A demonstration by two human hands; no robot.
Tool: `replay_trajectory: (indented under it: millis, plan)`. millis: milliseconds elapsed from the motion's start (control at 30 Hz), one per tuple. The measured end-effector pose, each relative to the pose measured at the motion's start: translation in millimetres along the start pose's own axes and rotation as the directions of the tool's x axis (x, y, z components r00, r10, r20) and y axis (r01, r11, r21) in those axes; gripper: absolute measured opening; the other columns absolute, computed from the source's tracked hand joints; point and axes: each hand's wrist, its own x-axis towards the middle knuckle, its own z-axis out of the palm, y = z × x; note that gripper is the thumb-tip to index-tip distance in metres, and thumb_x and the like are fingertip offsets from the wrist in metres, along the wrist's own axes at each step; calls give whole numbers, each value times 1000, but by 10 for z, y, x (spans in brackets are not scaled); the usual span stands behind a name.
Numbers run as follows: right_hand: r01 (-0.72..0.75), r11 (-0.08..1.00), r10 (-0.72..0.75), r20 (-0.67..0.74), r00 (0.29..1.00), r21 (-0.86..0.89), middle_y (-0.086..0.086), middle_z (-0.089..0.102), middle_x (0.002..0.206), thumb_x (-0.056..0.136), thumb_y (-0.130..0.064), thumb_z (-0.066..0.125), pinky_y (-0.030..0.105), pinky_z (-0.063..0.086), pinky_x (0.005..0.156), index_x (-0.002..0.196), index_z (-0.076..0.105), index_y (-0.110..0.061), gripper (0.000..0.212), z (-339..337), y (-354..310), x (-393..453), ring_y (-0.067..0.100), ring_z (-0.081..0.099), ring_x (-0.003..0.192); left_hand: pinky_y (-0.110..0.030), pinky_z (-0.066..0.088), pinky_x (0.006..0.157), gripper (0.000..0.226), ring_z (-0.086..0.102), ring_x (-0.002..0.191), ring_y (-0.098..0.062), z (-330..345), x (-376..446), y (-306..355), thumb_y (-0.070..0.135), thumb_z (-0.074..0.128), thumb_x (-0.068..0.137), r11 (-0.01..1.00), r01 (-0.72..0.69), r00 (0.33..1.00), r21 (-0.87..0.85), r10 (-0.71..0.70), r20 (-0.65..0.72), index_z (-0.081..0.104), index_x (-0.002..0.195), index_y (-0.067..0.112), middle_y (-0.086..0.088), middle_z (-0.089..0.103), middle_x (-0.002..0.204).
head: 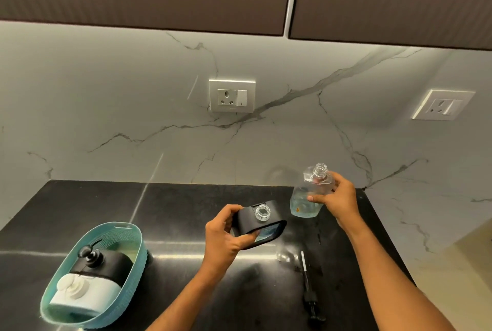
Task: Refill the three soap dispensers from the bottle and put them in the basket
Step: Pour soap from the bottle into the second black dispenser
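Black stone makes up the desk (186,213), which runs to a white marble wall with two sockets. Over its middle the left hand (223,235) holds a black soap dispenser (259,227) tilted, its clear threaded neck open and uncapped; the grip is wrapped round the dispenser's left end, thumb across the front face. Just to the right, the right hand (336,197) holds a clear refill bottle (310,192) upright near the desk's back right corner, its cap off and a little pale blue liquid in the bottom; this grip is curled round the bottle's shoulder, and whether the bottle's base touches the desk cannot be told. A teal basket (53,293) sits at the front left corner and holds two dispensers lying side by side: a black one (106,264) with a black pump, and a white one (82,293) with a white pump. A loose black pump head (308,290) with its tube lies near the front right edge.
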Motion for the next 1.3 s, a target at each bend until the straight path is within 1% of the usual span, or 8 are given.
replay_trajectory:
  millis: [367, 500, 733, 867, 933, 1033, 1167, 1300]
  plan:
    - [-109, 994, 109, 7, 994, 13, -10, 67, 106, 61, 7, 92, 25, 55, 77, 119, 62, -21, 70, 147, 455, 367, 22, 65, 107, -51, 62, 87, 48, 72, 104, -26, 46, 280, -50, 11, 94, 72, 999, 23, 998, 23, -24, 50, 68, 111, 19, 0, 74, 108]
    - [-131, 991, 131, 26, 991, 12, -8, 69, 112, 59, 6, 93, 35, 57, 89, 121, 63, -24, 75, 162, 588, 396, 21, 65, 112, -54, 62, 86, 49, 72, 105, -26, 46, 347, -66, 10, 95, 72, 999, 37, 998, 29, -38, 55, 67, 112, 18, -1, 74, 109]
    - [-129, 991, 127, 89, 988, 22, -14, 64, 113, 62, 9, 91, 15, 57, 70, 134, 57, -16, 84, 146, 605, 412, 15, 62, 111, -50, 63, 88, 49, 71, 108, -27, 56, 412, -51, 6, 93, 73, 998, 57, 993, 14, -58, 100, 67, 113, 15, -1, 74, 111]
    - [-119, 993, 120, 130, 984, -12, -6, 63, 127, 62, 5, 93, 17, 58, 78, 145, 49, -15, 96, 115, 646, 407, 20, 59, 124, -49, 64, 87, 50, 70, 111, -24, 48, 428, -42, 6, 93, 73, 998, 65, 990, 10, -66, 123, 66, 114, 15, 1, 73, 114]
    - [-118, 993, 119, 128, 985, -15, 0, 57, 143, 62, -1, 95, 24, 57, 90, 152, 42, -16, 105, 88, 654, 356, 20, 54, 132, -51, 64, 86, 50, 70, 111, -26, 33, 438, -44, 4, 93, 72, 998, 65, 990, -1, -64, 129, 66, 113, 13, -2, 73, 114]
    - [-75, 997, 76, 30, 997, -20, 2, 52, 151, 68, -14, 95, 41, 51, 109, 153, 42, -18, 101, 91, 656, 168, 18, 52, 136, -52, 63, 87, 51, 70, 111, -29, -6, 440, -37, 9, 95, 70, 998, 61, 988, -19, -58, 141, 66, 112, 11, -4, 74, 113]
    - [51, 992, -70, -165, 984, -117, -1, 59, 133, 78, -18, 89, 42, 57, 99, 138, 57, -19, 68, 118, 690, -294, 13, 59, 120, -47, 63, 90, 56, 71, 110, -28, -38, 382, -2, 27, 94, 67, 998, 49, 987, -49, -41, 153, 66, 112, 9, -4, 74, 113]
    - [95, 966, -119, -87, 989, -239, -6, 50, 137, 65, -17, 97, 26, 53, 91, 146, 48, -22, 94, 111, 776, -439, 8, 54, 118, -45, 63, 92, 56, 71, 111, -28, -67, 320, -10, 24, 96, 68, 997, 58, 985, -51, -49, 164, 66, 112, 9, -5, 74, 113]
